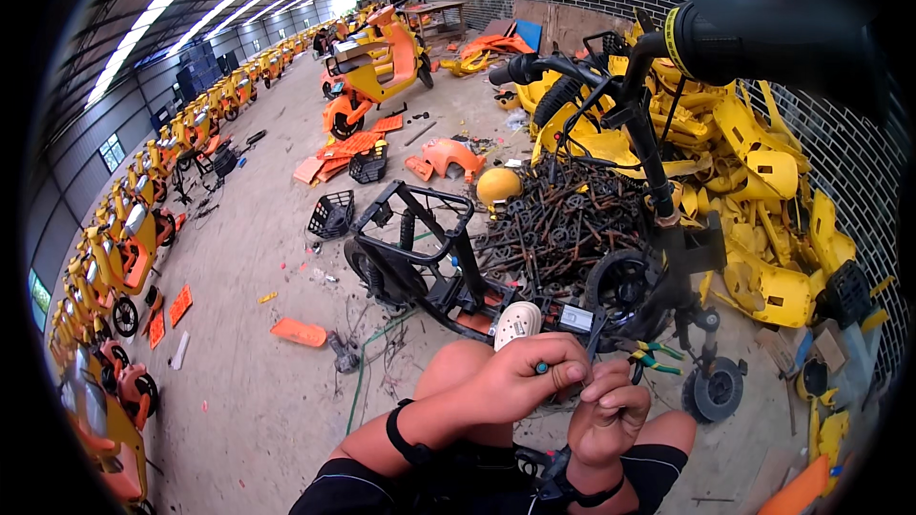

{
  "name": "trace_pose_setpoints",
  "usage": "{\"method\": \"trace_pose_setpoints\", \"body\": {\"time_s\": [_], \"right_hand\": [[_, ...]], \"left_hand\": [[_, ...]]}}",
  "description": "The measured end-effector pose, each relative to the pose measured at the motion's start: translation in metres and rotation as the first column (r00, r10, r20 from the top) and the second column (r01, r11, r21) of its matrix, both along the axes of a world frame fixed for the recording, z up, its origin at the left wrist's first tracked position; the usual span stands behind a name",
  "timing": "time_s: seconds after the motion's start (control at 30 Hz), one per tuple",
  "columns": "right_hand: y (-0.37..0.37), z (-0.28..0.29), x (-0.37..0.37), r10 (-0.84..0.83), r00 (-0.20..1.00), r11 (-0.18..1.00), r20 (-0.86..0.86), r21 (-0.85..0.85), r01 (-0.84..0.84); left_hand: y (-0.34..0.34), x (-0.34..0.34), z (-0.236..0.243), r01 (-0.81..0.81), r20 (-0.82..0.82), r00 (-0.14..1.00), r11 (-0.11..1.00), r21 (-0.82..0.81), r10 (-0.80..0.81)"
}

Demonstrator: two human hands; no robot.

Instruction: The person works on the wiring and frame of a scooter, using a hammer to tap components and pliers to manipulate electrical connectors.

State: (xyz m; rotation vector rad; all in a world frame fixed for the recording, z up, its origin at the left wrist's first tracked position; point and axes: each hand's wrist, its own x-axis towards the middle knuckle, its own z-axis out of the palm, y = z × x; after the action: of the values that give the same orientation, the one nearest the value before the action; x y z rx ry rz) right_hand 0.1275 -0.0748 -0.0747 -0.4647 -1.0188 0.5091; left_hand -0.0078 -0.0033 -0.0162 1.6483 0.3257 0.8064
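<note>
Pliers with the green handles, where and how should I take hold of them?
Best by the green handles, probably coming from the right: they splay out that way, away from the right hand, leaving room for the fingers to wrap around them.

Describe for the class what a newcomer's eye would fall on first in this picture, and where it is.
Probably the big heap of yellow panels on the right, with a pile of dark metal parts beside it. Next come the long row of scooters curving down the left and the bare black frame standing near the centre, just beyond the person's fingers.
</note>
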Motion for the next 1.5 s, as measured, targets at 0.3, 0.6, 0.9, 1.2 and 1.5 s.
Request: {"method": "trace_pose_setpoints", "body": {"time_s": [0.3, 0.6, 0.9, 1.2, 1.5], "right_hand": [[-0.007, 0.005, 0.007, 0.122, 0.99, 0.993, -0.071, 0.005, -0.122], [-0.021, 0.009, 0.009, 0.141, 0.986, 0.989, -0.089, -0.035, -0.145], [-0.01, 0.015, 0.008, 0.29, 0.916, 0.955, -0.276, 0.023, -0.295], [-0.007, 0.012, 0.002, 0.278, 0.945, 0.888, -0.17, -0.331, -0.32], [-0.009, -0.007, 0.013, 0.189, 0.978, 0.822, 0.084, -0.558, -0.11]], "left_hand": [[-0.006, 0.012, -0.004, -0.035, 0.033, 0.999, 0.992, 0.124, 0.031], [-0.018, 0.019, -0.015, -0.057, 0.139, 0.989, 0.994, 0.092, 0.044], [-0.02, 0.021, 0.003, -0.069, 0.137, 0.987, 0.995, -0.073, 0.078], [-0.008, 0.014, 0.001, -0.377, 0.164, 0.915, 0.926, 0.017, 0.369], [-0.009, 0.013, 0.0, -0.389, 0.12, 0.912, 0.92, -0.04, 0.391]]}}
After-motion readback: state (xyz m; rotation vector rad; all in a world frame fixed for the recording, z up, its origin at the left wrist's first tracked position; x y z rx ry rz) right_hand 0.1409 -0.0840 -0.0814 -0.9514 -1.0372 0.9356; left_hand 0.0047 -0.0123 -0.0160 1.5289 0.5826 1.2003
